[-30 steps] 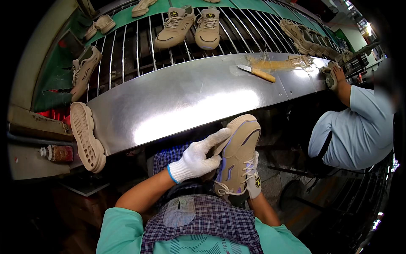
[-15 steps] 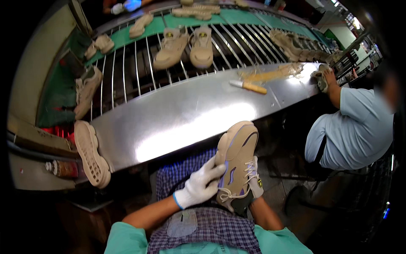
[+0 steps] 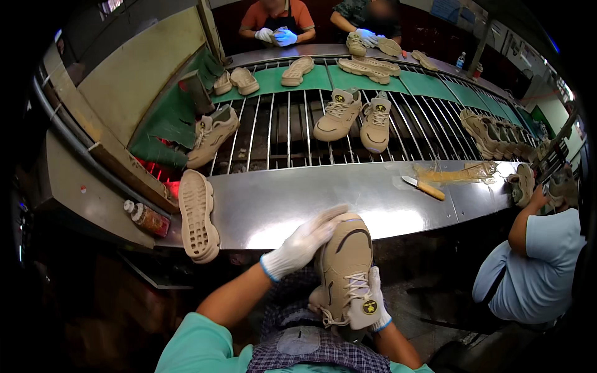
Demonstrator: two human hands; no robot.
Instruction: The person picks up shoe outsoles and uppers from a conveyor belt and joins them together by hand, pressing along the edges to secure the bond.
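Beige shoe (image 3: 353, 248), in the head view, is held before the bench (image 3: 280, 189), toe pointing to it, long axis running out from the body. The left hand (image 3: 305, 244) is nearer the toe, its fingers nearly straight and laid along the upper left edge; the right hand (image 3: 378, 299) grips the ankle side, fingertips hidden.

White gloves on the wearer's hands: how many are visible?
2: one on the left hand, at the shoe's toe; one on the right hand, beside the laces, partly hidden.
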